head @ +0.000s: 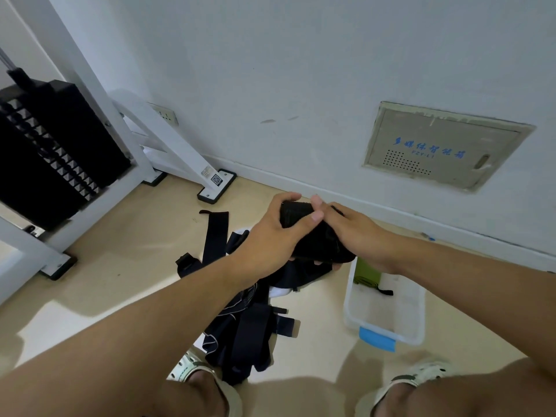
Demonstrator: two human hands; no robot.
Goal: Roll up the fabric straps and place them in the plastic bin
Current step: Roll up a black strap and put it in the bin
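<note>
Both of your hands meet at the centre of the frame, raised above the floor. Your left hand (279, 236) curls its fingers and thumb around a black fabric strap (313, 239) wound into a thick roll. Your right hand (355, 233) grips the roll's other side, with its fingertips pressed on top by your left thumb, probably to keep the winding tight so it does not spring loose.

At the bottom of the frame your knees and two pale sandals show you are crouched low, close to the work. Between your feet and beneath your arms lies a pile of dark straps (246, 335) still unrolled on the beige floor, with one long black strap (215, 233) stretching away at centre left.

To the lower right, just beside the pile, sits the clear plastic bin (415, 332) with a blue latch. A green rolled item (365, 273) already lies inside. The bin stands within easy reach, likely for dropping each roll in.

Farther back, upper left, stands a white gym machine with a black weight stack (51, 152). A metal panel (442, 145) is set into the white wall, upper right.
</note>
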